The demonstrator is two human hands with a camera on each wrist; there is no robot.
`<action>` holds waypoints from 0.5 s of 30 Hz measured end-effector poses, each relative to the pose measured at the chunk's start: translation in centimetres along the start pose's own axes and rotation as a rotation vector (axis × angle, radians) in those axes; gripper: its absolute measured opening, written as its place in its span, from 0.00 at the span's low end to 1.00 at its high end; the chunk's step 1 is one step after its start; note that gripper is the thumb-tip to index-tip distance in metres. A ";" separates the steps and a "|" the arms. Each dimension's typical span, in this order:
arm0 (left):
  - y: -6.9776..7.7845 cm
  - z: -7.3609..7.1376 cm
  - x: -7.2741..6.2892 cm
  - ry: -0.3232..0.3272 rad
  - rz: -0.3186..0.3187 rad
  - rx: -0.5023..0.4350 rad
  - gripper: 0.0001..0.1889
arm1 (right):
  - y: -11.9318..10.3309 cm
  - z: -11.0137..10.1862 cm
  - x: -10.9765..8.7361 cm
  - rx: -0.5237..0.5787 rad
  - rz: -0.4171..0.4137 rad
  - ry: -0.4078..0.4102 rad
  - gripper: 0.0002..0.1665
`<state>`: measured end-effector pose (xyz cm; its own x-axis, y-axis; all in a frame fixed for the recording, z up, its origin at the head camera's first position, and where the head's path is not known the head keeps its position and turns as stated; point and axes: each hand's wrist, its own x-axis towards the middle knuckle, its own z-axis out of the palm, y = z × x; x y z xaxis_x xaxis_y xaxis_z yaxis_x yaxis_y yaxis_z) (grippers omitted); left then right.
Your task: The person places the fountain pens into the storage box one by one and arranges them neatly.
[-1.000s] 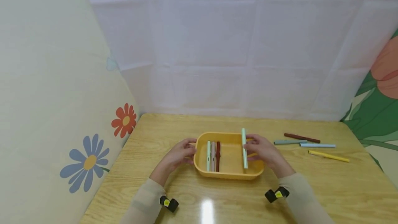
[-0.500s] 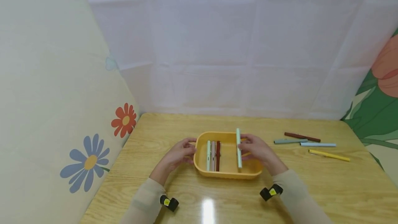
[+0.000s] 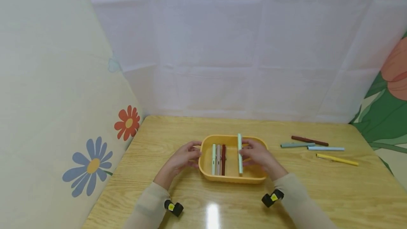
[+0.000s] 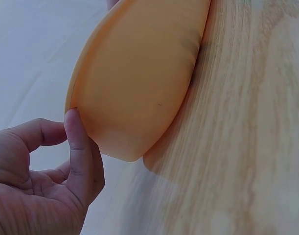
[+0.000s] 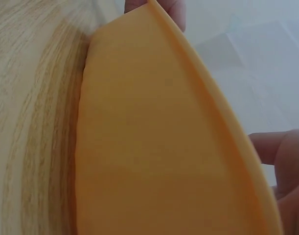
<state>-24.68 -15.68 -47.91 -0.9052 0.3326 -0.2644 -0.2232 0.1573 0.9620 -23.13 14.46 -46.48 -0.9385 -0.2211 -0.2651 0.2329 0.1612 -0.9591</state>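
Note:
A shallow yellow bin [image 3: 235, 178] sits on the wooden table in the head view. Three capped pens lie side by side at its left: a light green pen [image 3: 213, 160], a pinkish-grey pen [image 3: 218, 160] and a dark red pen [image 3: 223, 160]. My left hand [image 3: 182, 158] holds the bin's left end, its thumb and fingers pinching the rim in the left wrist view. With my right hand [image 3: 259, 154] I pinch a mint green pen [image 3: 240, 154], pointing away from me over the middle of the bin. The bin's wall [image 5: 149, 127] hides most of that hand in the right wrist view.
Right of the bin, a dark red pen [image 3: 310, 140], a grey-green pen [image 3: 295, 145], a light blue pen [image 3: 327, 148] and a yellow pen [image 3: 337, 159] lie loose on the table [image 3: 178, 204]. A white sheet [image 3: 206, 63] hangs behind the table.
My right hand has moved left with the mint green pen, from the bin's right side to nearer the three pens in it. The left hand stays at the rim.

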 end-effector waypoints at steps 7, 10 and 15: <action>-0.1 0.0 0.1 -0.009 0.007 -0.002 0.28 | 0.1 0.6 0.2 -0.018 0.026 0.029 0.30; -0.1 0.0 0.1 -0.007 0.004 0.003 0.28 | 0.0 0.8 0.2 -0.028 0.039 0.028 0.30; 0.0 0.0 0.2 -0.003 -0.003 0.005 0.28 | 0.2 1.2 0.4 -0.034 0.048 0.027 0.30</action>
<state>-24.82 -15.66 -47.98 -0.9035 0.3352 -0.2671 -0.2238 0.1624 0.9610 -23.13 13.28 -46.84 -0.9333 -0.1863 -0.3071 0.2691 0.2036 -0.9413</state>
